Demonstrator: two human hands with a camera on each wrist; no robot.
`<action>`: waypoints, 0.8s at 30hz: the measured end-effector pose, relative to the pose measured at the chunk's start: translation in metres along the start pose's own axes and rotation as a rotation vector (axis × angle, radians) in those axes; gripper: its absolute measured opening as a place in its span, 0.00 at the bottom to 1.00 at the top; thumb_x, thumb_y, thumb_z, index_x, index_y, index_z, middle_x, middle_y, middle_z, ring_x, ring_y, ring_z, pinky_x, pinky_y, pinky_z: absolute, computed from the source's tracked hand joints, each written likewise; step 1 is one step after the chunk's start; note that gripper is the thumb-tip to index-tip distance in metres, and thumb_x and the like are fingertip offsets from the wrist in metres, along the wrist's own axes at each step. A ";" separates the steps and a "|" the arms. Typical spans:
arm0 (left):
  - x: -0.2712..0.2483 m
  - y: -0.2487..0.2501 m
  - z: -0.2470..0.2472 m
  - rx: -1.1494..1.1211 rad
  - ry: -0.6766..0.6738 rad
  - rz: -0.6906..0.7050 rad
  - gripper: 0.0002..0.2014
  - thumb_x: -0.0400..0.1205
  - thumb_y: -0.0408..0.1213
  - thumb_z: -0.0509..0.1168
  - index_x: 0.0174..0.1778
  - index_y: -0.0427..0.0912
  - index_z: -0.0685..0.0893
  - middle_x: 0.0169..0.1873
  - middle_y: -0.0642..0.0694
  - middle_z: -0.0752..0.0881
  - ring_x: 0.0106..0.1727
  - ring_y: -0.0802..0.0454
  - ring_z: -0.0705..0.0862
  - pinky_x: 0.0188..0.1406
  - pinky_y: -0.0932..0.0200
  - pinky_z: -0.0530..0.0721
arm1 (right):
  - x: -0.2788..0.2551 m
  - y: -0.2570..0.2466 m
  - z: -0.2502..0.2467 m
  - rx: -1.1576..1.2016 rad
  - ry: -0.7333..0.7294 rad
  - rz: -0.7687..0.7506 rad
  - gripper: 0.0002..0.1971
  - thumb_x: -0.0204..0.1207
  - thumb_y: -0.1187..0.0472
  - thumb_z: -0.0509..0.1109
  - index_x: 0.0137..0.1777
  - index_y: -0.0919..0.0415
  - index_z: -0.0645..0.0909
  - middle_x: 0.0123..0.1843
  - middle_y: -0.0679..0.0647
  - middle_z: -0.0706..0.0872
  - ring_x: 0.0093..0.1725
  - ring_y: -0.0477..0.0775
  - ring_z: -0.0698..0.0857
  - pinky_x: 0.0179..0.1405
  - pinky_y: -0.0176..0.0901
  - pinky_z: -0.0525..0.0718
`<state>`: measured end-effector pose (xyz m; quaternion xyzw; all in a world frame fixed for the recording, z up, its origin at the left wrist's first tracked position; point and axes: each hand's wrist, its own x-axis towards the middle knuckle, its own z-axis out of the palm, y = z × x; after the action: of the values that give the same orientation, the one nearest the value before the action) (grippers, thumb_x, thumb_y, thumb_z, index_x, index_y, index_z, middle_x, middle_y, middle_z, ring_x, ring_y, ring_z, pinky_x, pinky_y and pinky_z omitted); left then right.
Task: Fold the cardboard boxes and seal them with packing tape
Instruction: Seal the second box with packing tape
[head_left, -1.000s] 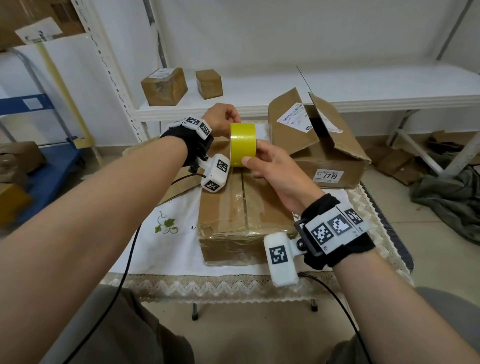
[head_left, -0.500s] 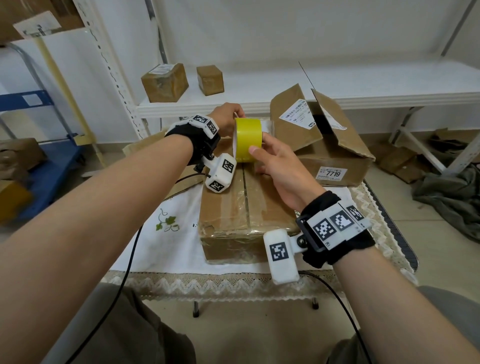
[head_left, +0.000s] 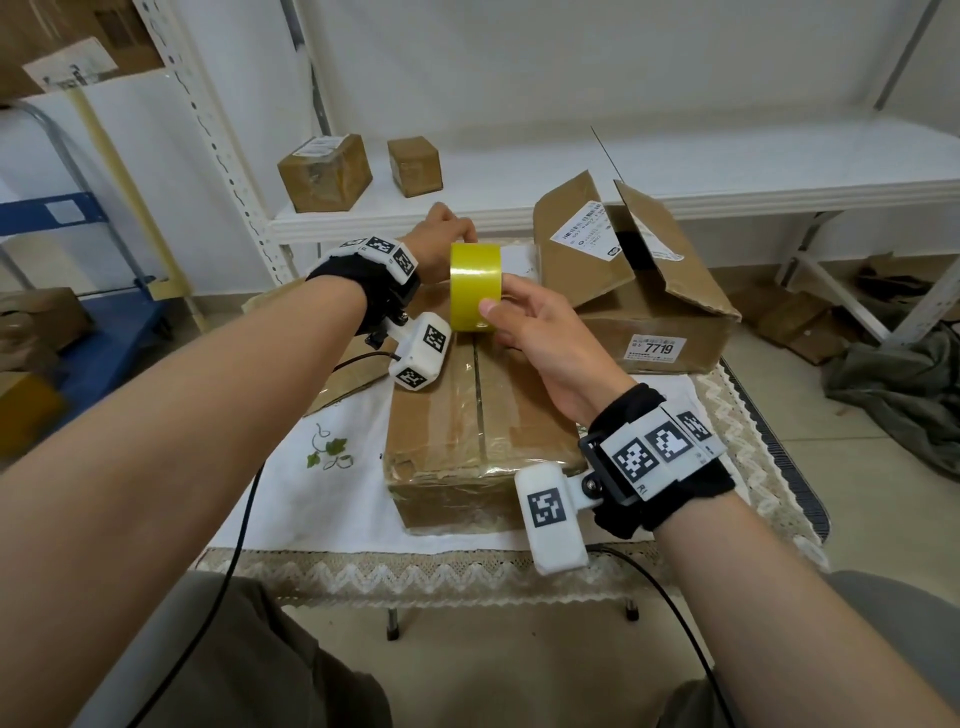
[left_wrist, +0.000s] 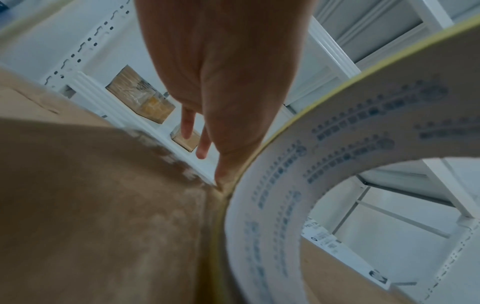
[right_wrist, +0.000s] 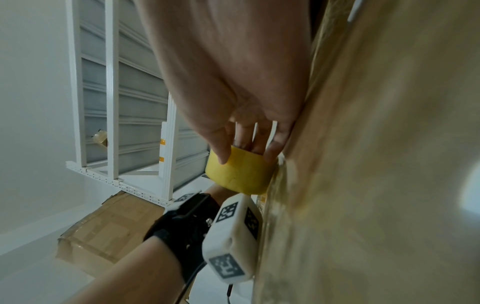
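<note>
I am holding one yellow roll of packing tape (head_left: 475, 287) upright on its edge over the far end of the closed cardboard box (head_left: 480, 431) in front of me; my right hand (head_left: 540, 332) is gripping it, thumb on the yellow outer face and fingers (right_wrist: 244, 135) curled in at its side; my left hand (head_left: 441, 240) is resting against the roll's far top edge, and the wrist view is showing my thumb pressed beside the rim where it meets the box top, other fingers (left_wrist: 187, 125) loosely extended, so whether it is pinching a loose tape end I cannot tell; the box is lying on a white embroidered cloth (head_left: 291, 467) with its two top flaps meeting along a centre seam; a second box (head_left: 649, 291), flaps standing open, is sitting just to the right behind it, bearing a label reading 7719; a flattened piece of cardboard (head_left: 343, 382) is lying to the left under my arm; two small sealed boxes, one larger (head_left: 324, 174) and one smaller (head_left: 414, 166), are standing near each other on the white shelf (head_left: 675, 176) beyond; that is four boxes counted, with one roll.
</note>
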<state>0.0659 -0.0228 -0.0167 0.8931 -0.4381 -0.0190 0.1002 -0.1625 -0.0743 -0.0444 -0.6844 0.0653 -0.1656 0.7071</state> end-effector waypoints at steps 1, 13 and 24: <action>-0.002 0.002 -0.002 0.032 -0.003 0.017 0.13 0.84 0.28 0.66 0.64 0.36 0.83 0.69 0.31 0.77 0.61 0.37 0.79 0.59 0.50 0.77 | 0.000 0.000 0.000 -0.002 -0.001 0.003 0.17 0.87 0.67 0.64 0.74 0.61 0.81 0.57 0.50 0.90 0.51 0.34 0.87 0.49 0.21 0.79; -0.042 0.010 -0.015 0.127 0.050 0.067 0.12 0.83 0.37 0.67 0.59 0.36 0.87 0.57 0.35 0.88 0.59 0.34 0.84 0.52 0.51 0.76 | 0.000 0.004 0.006 -0.090 0.011 0.027 0.14 0.87 0.65 0.65 0.69 0.61 0.85 0.60 0.50 0.91 0.57 0.41 0.87 0.65 0.35 0.79; -0.055 -0.003 -0.007 0.012 -0.091 0.132 0.18 0.81 0.51 0.64 0.66 0.52 0.80 0.67 0.40 0.81 0.67 0.38 0.80 0.70 0.37 0.77 | 0.001 0.006 0.002 -0.100 0.009 0.033 0.13 0.88 0.64 0.64 0.68 0.59 0.85 0.51 0.41 0.89 0.45 0.27 0.84 0.50 0.22 0.77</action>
<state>0.0354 0.0234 -0.0136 0.8611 -0.5003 -0.0504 0.0757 -0.1606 -0.0731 -0.0499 -0.7169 0.0879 -0.1536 0.6743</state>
